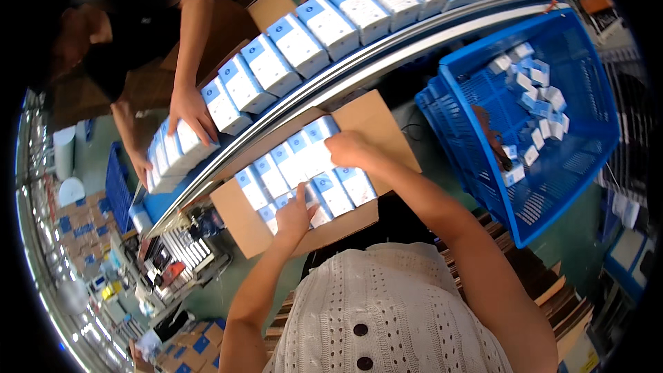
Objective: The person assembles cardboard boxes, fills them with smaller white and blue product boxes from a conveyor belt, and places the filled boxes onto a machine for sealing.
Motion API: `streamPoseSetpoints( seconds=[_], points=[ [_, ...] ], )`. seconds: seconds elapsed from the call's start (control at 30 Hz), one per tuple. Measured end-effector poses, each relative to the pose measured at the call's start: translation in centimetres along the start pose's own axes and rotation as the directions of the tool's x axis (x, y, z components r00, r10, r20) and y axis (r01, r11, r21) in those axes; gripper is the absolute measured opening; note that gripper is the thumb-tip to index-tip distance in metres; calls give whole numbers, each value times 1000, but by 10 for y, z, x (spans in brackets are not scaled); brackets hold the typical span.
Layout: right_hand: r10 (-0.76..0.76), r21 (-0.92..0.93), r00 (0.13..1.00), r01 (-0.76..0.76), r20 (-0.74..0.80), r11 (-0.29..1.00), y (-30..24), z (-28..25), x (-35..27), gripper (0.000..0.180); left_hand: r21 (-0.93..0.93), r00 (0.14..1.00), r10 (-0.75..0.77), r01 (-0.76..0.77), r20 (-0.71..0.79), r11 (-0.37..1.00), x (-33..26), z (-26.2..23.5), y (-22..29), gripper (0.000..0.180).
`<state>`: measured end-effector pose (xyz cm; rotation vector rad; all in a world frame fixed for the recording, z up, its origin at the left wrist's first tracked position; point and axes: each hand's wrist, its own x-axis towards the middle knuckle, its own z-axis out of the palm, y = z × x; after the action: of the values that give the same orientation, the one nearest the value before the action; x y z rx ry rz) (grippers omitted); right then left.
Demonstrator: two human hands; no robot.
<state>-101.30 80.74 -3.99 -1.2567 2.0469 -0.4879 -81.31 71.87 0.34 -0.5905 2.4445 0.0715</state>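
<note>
An opened brown cardboard carton (321, 240) sits in front of me, its flaps folded outward. Inside, several white-and-blue product boxes (295, 159) stand packed in two rows. My left hand (294, 217) rests on the near row with index finger and thumb apart, holding nothing. At the carton's right side, my right hand (348, 150) has its fingers curled against the far-right box (320, 130); its fingertips are partly hidden.
Beyond the carton runs a conveyor (359, 65) lined with similar white boxes (297, 45). Across it, a co-worker's hands (191, 114) hold a group of boxes at the left. A blue plastic crate (514, 214) with scattered small boxes stands at my right, and flattened cardboard (552, 297) lies below it.
</note>
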Motion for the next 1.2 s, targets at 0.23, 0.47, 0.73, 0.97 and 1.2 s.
streamPoseSetpoints(
  seconds=[0.23,0.47,0.73,0.97,1.2],
  points=[
    [0,-313,1000,-9,-28,950,3,4,26,14,-403,1000,20,-10,20,915,-17,1,-43,42],
    [-105,-106,692,41,-715,993,66,-25,-55,21,-469,917,-90,-112,-388,876,-5,58,-118,39],
    [131,413,893,66,-430,908,59,7,-66,40,-446,462,-547,316,-698,837,-62,103,-215,50],
    [-101,-46,952,119,288,992,-15,37,-35,48,-758,858,416,-480,-302,441,-81,43,-99,58],
    [206,191,879,-134,-431,972,-20,-33,5,52,-736,821,-382,-68,-425,673,-6,46,-104,96]
  ],
)
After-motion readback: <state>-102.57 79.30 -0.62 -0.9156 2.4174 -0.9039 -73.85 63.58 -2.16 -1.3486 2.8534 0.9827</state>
